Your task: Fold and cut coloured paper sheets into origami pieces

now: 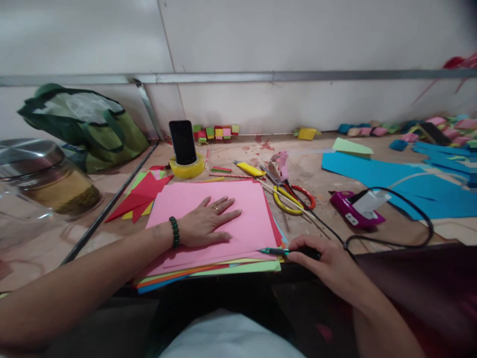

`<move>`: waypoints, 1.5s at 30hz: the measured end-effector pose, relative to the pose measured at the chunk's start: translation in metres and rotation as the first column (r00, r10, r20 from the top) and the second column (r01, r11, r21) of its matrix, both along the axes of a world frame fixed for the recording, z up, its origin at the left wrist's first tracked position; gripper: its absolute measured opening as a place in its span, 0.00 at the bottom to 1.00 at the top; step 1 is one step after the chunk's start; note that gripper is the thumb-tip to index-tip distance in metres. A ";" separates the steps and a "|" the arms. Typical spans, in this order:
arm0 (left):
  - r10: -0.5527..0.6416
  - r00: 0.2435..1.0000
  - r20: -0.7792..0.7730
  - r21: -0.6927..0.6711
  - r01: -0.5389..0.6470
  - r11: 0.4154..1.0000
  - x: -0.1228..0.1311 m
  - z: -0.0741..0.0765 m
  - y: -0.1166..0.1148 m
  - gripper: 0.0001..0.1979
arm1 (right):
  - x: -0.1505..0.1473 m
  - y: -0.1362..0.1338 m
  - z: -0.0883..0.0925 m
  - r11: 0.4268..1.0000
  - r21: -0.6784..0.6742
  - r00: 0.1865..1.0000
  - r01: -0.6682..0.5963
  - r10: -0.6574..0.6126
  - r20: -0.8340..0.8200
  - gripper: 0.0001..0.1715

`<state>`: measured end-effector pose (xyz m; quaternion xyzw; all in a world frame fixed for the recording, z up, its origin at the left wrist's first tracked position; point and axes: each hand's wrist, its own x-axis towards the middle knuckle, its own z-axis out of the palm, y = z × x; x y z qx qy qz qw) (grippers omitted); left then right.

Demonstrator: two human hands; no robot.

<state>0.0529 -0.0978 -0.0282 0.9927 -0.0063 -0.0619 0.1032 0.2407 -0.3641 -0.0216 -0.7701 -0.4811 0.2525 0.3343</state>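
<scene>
My left hand (pixel 208 222) lies flat with fingers spread on the top pink sheet (pixel 249 204). Under that sheet is a stack of coloured paper, with a green sheet (pixel 257 267) and a blue sheet (pixel 152 287) showing along the near edge. A pen (pixel 276 251) with a green tip section and dark body is in my right hand (pixel 316 253), its point at the lower right of the pink sheet. A faint line runs along the sheet's near edge. Scissors (pixel 288 199) with yellow and red handles lie right of the stack, near a yellow utility knife (pixel 250 169).
A phone (pixel 182 141) stands in a yellow tape roll (pixel 188 168). Left are a glass jar of tea (pixel 55 186), a green bag (pixel 108 144) and red paper pieces (pixel 143 195). Right are a purple power strip (pixel 354 211) with a black cable, a pink glue gun (pixel 283 166) and blue paper (pixel 395 181).
</scene>
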 end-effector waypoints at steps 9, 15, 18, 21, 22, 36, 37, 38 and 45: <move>0.069 0.997 -0.028 0.026 -0.069 0.997 0.015 0.003 -0.011 0.35 | 0.004 0.000 -0.001 0.992 0.023 0.992 0.122 -0.122 0.029 0.12; 0.042 0.999 0.000 -0.008 -0.042 0.999 0.015 0.009 -0.004 0.34 | 0.009 -0.004 -0.004 0.981 0.031 0.982 0.189 -0.190 0.013 0.14; 0.008 1.000 -0.021 0.009 -0.008 1.000 0.005 0.009 0.004 0.32 | 0.008 -0.002 -0.003 0.984 0.022 0.984 0.179 -0.179 0.002 0.12; 0.011 0.999 -0.037 0.026 -0.010 1.000 -0.003 0.005 0.009 0.34 | 0.008 0.000 -0.003 0.984 0.020 0.985 0.174 -0.174 -0.015 0.11; 0.014 0.999 -0.034 0.027 -0.013 1.000 -0.004 0.003 0.009 0.34 | 0.009 0.000 -0.004 0.984 0.019 0.984 0.176 -0.175 -0.017 0.12; -0.002 1.000 -0.009 0.028 0.002 1.000 -0.002 0.000 0.009 0.35 | 0.008 0.000 -0.007 0.983 0.047 0.984 0.176 -0.177 0.029 0.12; -0.001 1.000 -0.010 0.030 0.001 1.000 -0.002 0.000 0.009 0.35 | 0.009 0.000 -0.008 0.984 0.049 0.984 0.171 -0.172 0.036 0.12; 0.001 1.000 -0.011 0.032 0.000 0.999 -0.002 0.001 0.009 0.35 | 0.009 0.001 -0.008 0.985 0.048 0.985 0.164 -0.166 0.043 0.12; 0.010 1.000 -0.005 0.039 -0.010 0.999 -0.002 0.001 0.008 0.35 | 0.008 0.003 -0.007 0.994 0.053 0.993 0.095 -0.099 0.067 0.12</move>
